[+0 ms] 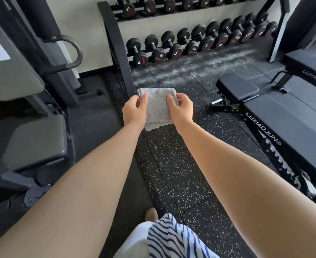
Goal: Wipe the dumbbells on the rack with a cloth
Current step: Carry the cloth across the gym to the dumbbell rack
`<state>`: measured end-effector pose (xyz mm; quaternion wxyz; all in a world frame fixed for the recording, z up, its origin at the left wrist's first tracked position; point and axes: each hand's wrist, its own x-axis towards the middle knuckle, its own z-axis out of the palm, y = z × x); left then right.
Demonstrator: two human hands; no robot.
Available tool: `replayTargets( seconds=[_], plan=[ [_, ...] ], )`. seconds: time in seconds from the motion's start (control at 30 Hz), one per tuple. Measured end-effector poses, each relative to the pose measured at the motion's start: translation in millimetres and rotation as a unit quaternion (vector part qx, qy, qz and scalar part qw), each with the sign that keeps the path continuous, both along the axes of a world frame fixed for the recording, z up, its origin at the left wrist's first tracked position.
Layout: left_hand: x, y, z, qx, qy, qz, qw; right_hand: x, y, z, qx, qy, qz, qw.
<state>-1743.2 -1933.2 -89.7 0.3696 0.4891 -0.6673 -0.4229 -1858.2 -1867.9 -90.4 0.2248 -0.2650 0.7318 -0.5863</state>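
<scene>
A folded grey cloth is held out in front of me, above the speckled floor. My left hand grips its left edge, thumb on top. My right hand grips its right edge the same way. Beyond the cloth stands a black dumbbell rack. Its lower shelf carries a row of several black dumbbells with weight numbers on their ends. An upper shelf holds smaller dumbbells. Both hands are well short of the rack.
A black adjustable bench lies on the right, with another bench behind it. A weight machine with a seat and a curved handle fills the left. Black rubber floor runs between them toward the rack.
</scene>
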Motion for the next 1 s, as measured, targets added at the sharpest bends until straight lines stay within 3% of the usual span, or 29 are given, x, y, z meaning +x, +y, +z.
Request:
replayTargets(
  seconds=[0.57, 1.0],
  plan=[
    [-121, -189, -20, 0.014, -0.022, 0.032, 0.999, -126, -190, -13, 0.022, 0.018, 0.029, 0.999],
    [-286, -332, -6, 0.02, -0.013, 0.121, 0.992, -301, -356, 10, 0.045, 0.031, 0.123, 0.991]
  ],
)
